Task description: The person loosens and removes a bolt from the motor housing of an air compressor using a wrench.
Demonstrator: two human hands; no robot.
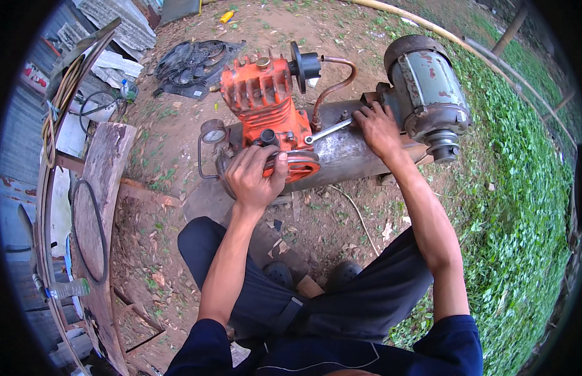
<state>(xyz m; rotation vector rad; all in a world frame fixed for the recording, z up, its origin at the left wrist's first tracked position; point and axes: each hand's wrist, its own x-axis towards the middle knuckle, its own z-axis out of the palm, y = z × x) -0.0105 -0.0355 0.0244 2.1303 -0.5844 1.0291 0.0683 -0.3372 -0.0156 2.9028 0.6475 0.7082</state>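
An orange compressor pump [258, 88] with cooling fins stands on a grey metal tank [341, 151]. My left hand [256, 177] is closed over the rim of its orange pulley wheel [301, 167], thumb on the near side. A silver spanner [330, 131] lies slantwise, one end at the bolts by the pump's base. Its other end runs under the fingers of my right hand [380, 130], which are closed around it, partly hidden. Beside that hand sits a grey-green electric motor [428, 84]. A copper pipe [349, 75] curves from the pump head down towards the tank.
A pressure gauge [212, 131] stands left of the pump. Black belts and parts lie on a dark plastic sheet [194, 66] beyond. A wooden plank [106, 182] with a black belt [90, 232] is at left. Grass [513, 207] covers the right; a yellow bottle [227, 17] lies far off.
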